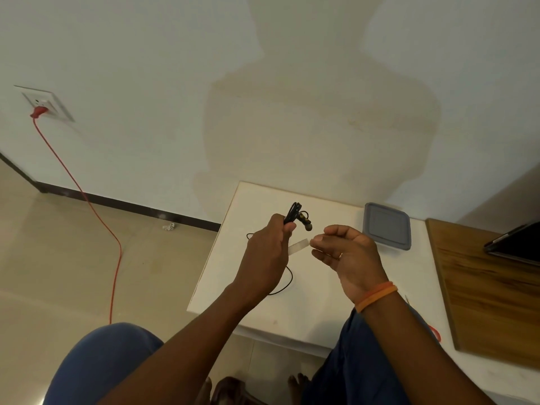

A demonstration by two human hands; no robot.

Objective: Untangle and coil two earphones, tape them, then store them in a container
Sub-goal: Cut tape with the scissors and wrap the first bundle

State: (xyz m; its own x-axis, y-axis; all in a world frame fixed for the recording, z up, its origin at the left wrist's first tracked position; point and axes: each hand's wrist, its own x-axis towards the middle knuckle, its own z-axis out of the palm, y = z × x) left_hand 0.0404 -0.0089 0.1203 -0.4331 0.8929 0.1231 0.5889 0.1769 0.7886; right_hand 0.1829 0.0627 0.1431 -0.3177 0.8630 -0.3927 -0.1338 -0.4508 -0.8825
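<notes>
Black coiled earphone bundle (293,215), one earbud dangling, is pinched between thumb and curled fingers of the left hand (267,252) above the white table (309,311). Right hand (347,252) pinches a strip of clear tape (299,246) stretched toward the left. Grey-lidded square plastic container (387,225) sits shut near the wall, behind the right hand. No writing is readable anywhere.

No readable text, label, brand, number or sign anywhere: none on the grey container lid (387,225), nor on the wall socket (46,104) far to its left.
</notes>
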